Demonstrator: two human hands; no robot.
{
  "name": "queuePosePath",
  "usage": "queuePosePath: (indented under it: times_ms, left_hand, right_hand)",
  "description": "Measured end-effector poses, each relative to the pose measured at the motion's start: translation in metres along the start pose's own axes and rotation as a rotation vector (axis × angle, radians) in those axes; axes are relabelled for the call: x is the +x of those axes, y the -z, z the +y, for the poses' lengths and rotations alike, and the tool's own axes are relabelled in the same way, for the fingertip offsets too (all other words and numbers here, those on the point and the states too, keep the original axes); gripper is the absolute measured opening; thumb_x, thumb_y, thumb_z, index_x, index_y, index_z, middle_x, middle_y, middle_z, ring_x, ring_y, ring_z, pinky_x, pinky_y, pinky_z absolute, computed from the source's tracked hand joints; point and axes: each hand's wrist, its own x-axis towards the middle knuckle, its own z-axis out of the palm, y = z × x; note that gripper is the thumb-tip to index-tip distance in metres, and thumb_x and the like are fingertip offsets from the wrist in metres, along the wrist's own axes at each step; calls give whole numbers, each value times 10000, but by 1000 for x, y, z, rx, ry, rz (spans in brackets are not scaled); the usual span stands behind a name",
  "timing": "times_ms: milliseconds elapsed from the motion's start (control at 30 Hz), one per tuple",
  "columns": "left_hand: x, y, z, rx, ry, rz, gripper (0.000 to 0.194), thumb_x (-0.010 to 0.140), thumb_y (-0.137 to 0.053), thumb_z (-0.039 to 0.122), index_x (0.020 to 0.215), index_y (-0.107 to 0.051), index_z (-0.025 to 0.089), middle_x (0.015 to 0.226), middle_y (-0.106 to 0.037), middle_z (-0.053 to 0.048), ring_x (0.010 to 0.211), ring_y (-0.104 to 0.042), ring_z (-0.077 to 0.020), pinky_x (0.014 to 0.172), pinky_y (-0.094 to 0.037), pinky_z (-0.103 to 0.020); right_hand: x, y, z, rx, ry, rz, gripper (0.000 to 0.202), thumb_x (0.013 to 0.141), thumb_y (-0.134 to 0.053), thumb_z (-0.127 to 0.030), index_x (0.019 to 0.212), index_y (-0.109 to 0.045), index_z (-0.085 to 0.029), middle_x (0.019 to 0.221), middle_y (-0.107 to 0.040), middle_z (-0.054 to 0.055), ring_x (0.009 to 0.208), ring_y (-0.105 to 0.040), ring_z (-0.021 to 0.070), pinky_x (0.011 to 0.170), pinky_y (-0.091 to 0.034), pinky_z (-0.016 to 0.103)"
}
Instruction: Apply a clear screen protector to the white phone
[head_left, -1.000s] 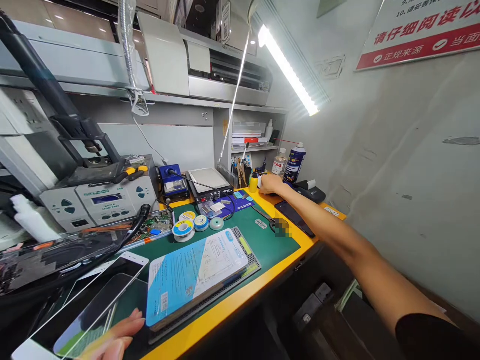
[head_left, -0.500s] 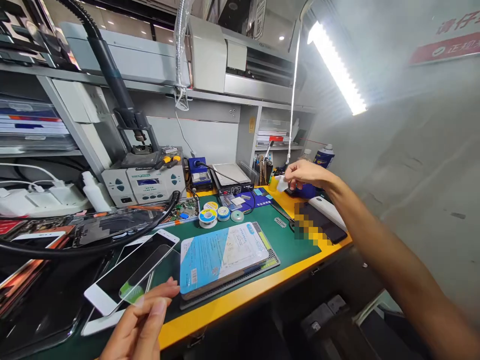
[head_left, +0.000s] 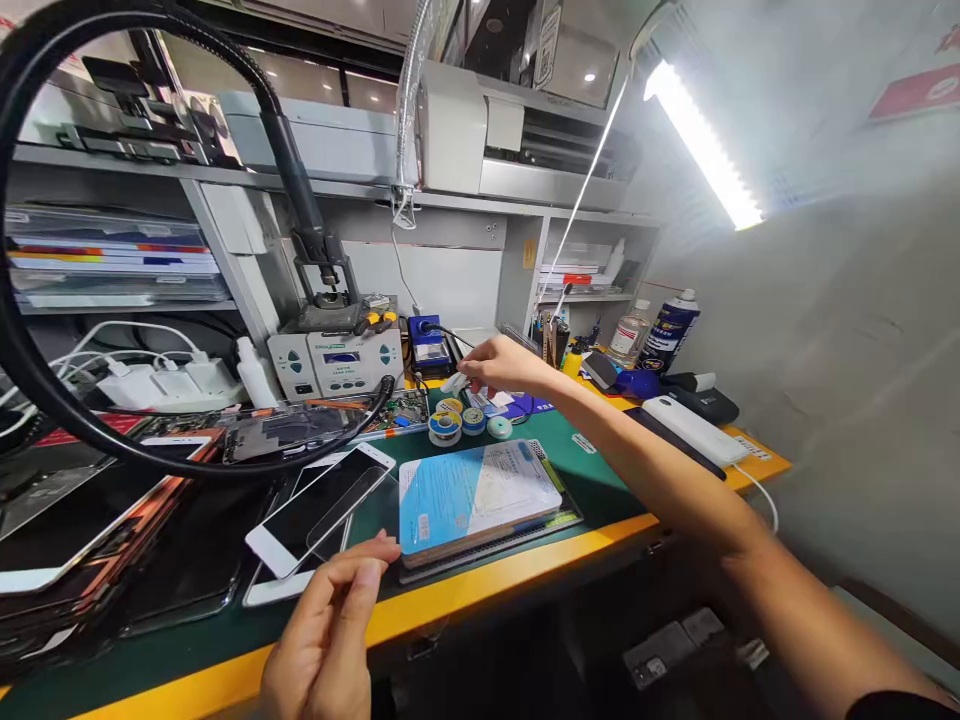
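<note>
Hose (head_left: 187,466), black and single, is looped widely at nine o'clock, clock positions being read about the middle of the view. Two white-framed phones (head_left: 322,505) are stacked askew at eight o'clock, presumably to save bench space. At seven o'clock the thumb and fingertips of the left hand (head_left: 326,620) are drawn narrowly together; by them one clear pane (head_left: 352,505) appears to be pinched at its near edge, probably so that its face is left untouched. Near the centre, one thin white wipe (head_left: 454,384) is held in the narrow pinch of the right hand (head_left: 495,365); whether the surface beneath is touched cannot be told. Four spools (head_left: 473,420) are clustered just below, towards six o'clock. One blue-and-white box (head_left: 480,495) is laid flat at six o'clock, near the bench's front edge. Between three and four o'clock, one white slab-shaped device (head_left: 694,430) is placed with one cable attached. One clear bottle (head_left: 628,335) and one blue can (head_left: 670,330) are stood upright at three o'clock, likely to be kept aside.
</note>
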Motion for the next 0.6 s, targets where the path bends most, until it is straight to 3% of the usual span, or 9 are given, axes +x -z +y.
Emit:
queuePosePath:
  times_ms: [100, 233, 367, 467, 600]
  left_hand:
    - [-1, 0, 0, 6, -6, -8, 373, 838, -689, 565, 894, -732, 198, 1098, -751, -90, 1273, -586, -342, 1156, -394, -462]
    - [-2, 0, 3, 19, -12, -13, 367, 839, -688, 561, 890, -737, 200, 1097, -753, -90, 1266, -590, -345, 1147, -401, -466]
    - [-3, -1, 6, 10, -25, -7, 348, 841, -690, 540, 889, -736, 198, 1082, -757, -85, 1225, -622, -337, 1133, -432, -456]
    - [-4, -1, 6, -12, -21, -17, 320, 850, -695, 512, 892, -732, 196, 1072, -759, -81, 1228, -625, -338, 1153, -418, -469]
    - [-2, 2, 3, -47, 9, -18, 285, 848, -713, 474, 927, -730, 201, 1078, -762, -66, 1256, -613, -335, 1193, -383, -477]
  right_hand:
    - [11, -7, -4, -51, 23, -22, 261, 912, -636, -323, 740, -717, -143, 642, -708, 42, 463, -585, 117, 439, -444, 208]
    - [18, -10, -1, -66, 21, -106, 164, 866, -709, -315, 798, -742, -170, 593, -677, 8, 477, -608, 140, 450, -473, 220]
    - [12, 0, 4, 2, 44, -115, 134, 878, -703, -272, 828, -737, -152, 779, -755, 50, 614, -695, 154, 448, -490, 190]
    - [-6, 20, 9, 79, 73, 1, 216, 907, -697, -349, 854, -704, -139, 867, -776, 77, 579, -682, 127, 418, -479, 179]
    - [-45, 54, 26, 181, 93, 340, 434, 864, -720, -546, 720, -654, -142, 508, -633, 5, 307, -444, 68, 286, -300, 179]
